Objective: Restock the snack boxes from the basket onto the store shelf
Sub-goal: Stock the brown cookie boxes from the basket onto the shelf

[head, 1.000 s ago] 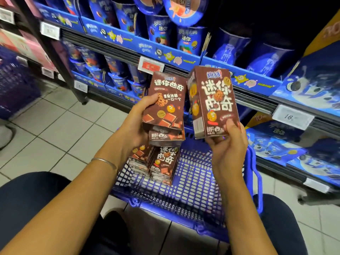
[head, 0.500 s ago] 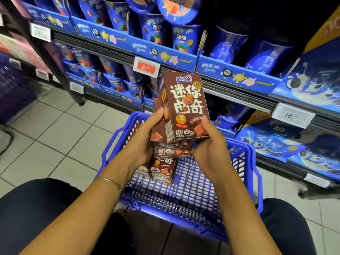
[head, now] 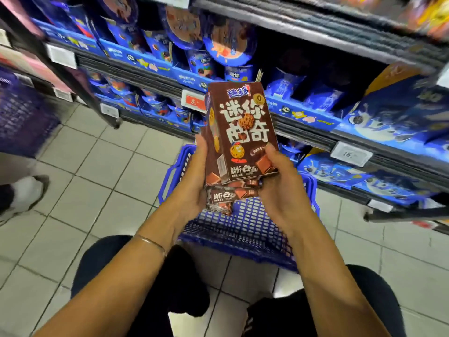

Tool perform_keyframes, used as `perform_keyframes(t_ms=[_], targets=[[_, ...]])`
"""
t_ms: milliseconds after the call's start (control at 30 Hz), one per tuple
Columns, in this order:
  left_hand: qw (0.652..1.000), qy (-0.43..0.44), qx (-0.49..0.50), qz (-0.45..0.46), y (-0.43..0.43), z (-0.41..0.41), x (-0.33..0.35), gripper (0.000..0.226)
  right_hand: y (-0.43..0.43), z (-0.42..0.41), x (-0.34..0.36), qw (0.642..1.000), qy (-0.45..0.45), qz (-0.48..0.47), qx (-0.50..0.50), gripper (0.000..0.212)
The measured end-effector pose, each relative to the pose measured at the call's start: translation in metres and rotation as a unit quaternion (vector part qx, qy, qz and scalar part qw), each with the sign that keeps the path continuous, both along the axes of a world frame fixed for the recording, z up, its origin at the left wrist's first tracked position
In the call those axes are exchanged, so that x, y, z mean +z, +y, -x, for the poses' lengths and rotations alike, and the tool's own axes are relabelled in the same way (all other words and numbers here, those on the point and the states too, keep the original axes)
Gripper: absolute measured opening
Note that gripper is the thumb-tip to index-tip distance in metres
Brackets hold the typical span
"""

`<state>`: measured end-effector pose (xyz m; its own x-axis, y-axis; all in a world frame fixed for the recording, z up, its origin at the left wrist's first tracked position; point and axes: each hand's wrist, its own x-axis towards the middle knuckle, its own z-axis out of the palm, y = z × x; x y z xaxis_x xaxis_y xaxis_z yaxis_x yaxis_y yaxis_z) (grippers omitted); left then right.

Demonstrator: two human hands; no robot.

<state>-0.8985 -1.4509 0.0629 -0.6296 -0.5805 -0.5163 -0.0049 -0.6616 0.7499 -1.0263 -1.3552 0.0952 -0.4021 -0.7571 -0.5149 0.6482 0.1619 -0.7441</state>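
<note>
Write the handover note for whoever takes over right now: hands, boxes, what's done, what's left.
Left hand: grips the left side of the stacked brown boxes.
Right hand: grips their right side.
Boxes: held upright above the blue basket, in front of the shelf, not on it.
Done: a stack is in hand; none of it shelved.
Left: set these on the shelf, then check the basket for more; the hands hide part of its floor.
</note>
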Motion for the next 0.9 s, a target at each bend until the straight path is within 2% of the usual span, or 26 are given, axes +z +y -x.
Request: perform_keyframes(t_ms=[100,300,333,400,433,500,567,633,667,800,900], targets=[[1.000,-0.024,-0.001,0.001,0.010,-0.001,0.084,0.085,0.015,0.000,0.083,1.000,0.017,-0.016,-0.003,0.044],[0.998,-0.058,-0.027,0.024,0.044,0.009,0.293,0.109,0.055,0.009,0.294,0.998,0.063,-0.014,0.001,0.068],[0.997,-0.059,-0.030,0.041,0.049,0.013,0.331,0.106,0.061,0.014,0.329,0.998,0.070,-0.005,0.000,0.070],[0.995,-0.054,-0.040,0.078,0.056,0.022,0.400,0.087,0.075,0.022,0.393,0.995,0.095,0.016,0.000,0.067],[0.994,-0.039,-0.034,0.098,0.058,0.025,0.430,0.077,0.080,0.027,0.422,0.993,0.113,0.029,0.003,0.064],[0.994,0.004,-0.017,0.107,0.067,0.038,0.482,0.077,0.094,0.035,0.474,0.988,0.145,0.056,-0.003,0.054],[0.993,0.049,-0.012,0.110,0.077,0.050,0.526,0.097,0.110,0.042,0.513,0.980,0.172,0.094,-0.017,0.056],[0.987,0.074,-0.017,0.144,0.084,0.062,0.562,0.123,0.123,0.051,0.548,0.968,0.208,0.141,-0.025,0.067],[0.982,0.088,-0.020,0.167,0.088,0.069,0.578,0.128,0.129,0.055,0.564,0.960,0.227,0.162,-0.032,0.066],[0.962,0.165,-0.029,0.216,0.096,0.098,0.636,0.125,0.148,0.071,0.625,0.926,0.295,0.226,-0.059,0.045],[0.944,0.206,-0.052,0.251,0.099,0.116,0.671,0.119,0.157,0.083,0.664,0.907,0.333,0.246,-0.082,0.041]])
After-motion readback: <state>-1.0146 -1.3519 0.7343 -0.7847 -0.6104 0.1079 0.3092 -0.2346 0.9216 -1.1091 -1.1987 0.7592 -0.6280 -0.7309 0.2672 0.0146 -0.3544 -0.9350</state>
